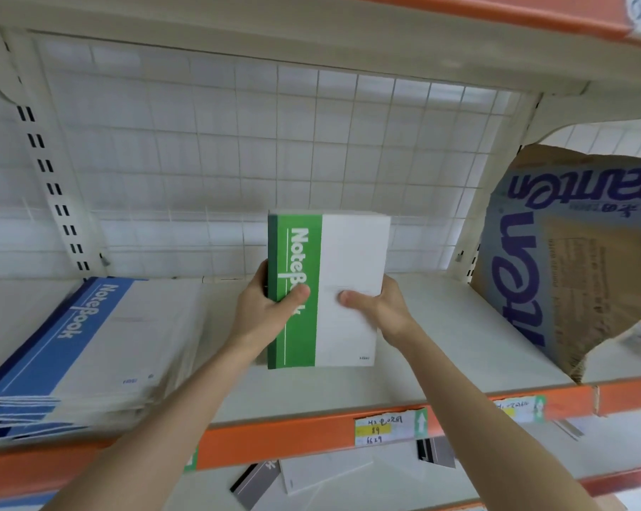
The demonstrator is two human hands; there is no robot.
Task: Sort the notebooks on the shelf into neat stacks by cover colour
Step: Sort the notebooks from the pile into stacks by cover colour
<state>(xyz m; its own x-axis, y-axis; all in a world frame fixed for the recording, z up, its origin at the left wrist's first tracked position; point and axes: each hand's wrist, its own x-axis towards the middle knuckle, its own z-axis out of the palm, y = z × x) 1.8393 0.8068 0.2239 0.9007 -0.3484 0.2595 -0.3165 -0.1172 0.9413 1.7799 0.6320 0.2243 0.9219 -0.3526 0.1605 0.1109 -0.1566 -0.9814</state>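
Your fingers are hidden behind the green notebooks [348,289]; only the thumbs show on the cover. Left hand [263,307] and right hand [378,304] grip its sides, over the shelf [459,326]. Blue stack [90,344] to its left is blurred and cut off. Box [577,274] to its right is cropped.

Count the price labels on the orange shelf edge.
2: one price label below the green notebooks, one further right. A green scrap further left may be a third.
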